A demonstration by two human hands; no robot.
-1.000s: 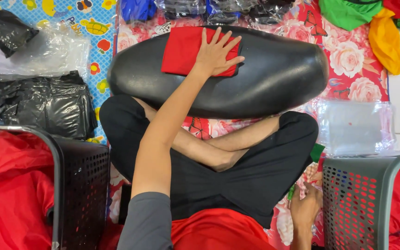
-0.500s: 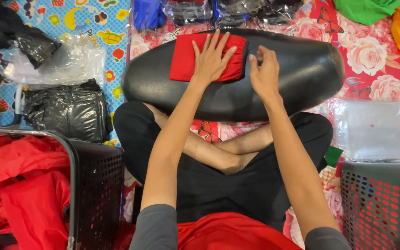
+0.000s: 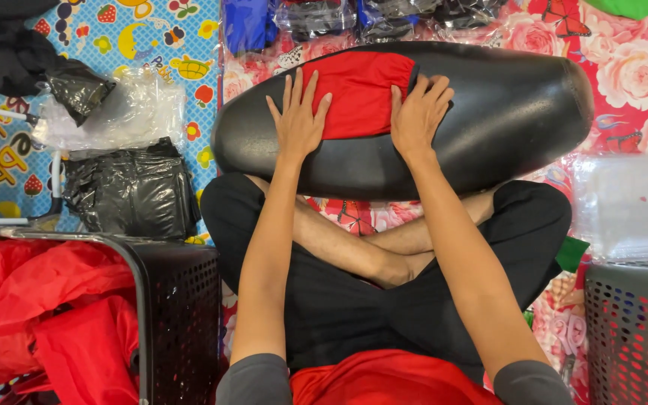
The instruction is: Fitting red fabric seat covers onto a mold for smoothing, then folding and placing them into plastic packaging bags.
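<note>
1. Hands moved: I see my left hand has slid to the red cloth's left edge.
2. My right hand now presses its right edge.
3. Fingers spread flat, gripping nothing; cloth stays atop the black cushion.

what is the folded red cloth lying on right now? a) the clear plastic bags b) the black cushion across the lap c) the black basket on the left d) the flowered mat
b: the folded red cloth lies flat on the black cushion that rests across the crossed legs, with the left hand pressing its left edge and the right hand its right edge.
</note>
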